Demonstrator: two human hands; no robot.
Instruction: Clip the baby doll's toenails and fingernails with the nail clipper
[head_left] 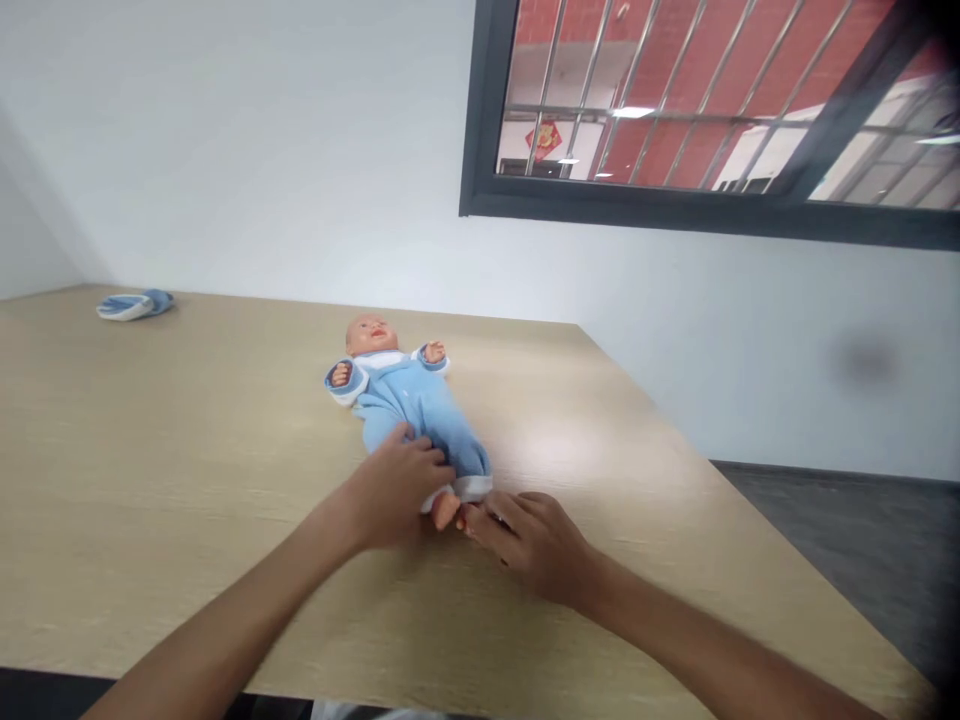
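Note:
A baby doll [420, 395] in a light blue outfit with white cuffs lies on its back on the table, its head toward the wall and its feet toward me. My left hand [399, 488] is closed over the doll's trouser leg on the left, near the cuff. At the other leg, my right hand [529, 535] has its fingers pinched around the doll's foot, just below the white cuff. The doll's bare left-side foot [445, 510] shows between my two hands. Both of the doll's arms are spread outward.
A blue and white cloth cap [135, 304] lies at the far left of the wooden table [225, 420]. The table's right edge slants down toward a dark floor [825, 530]. Behind stands a white wall with a barred window [675, 110].

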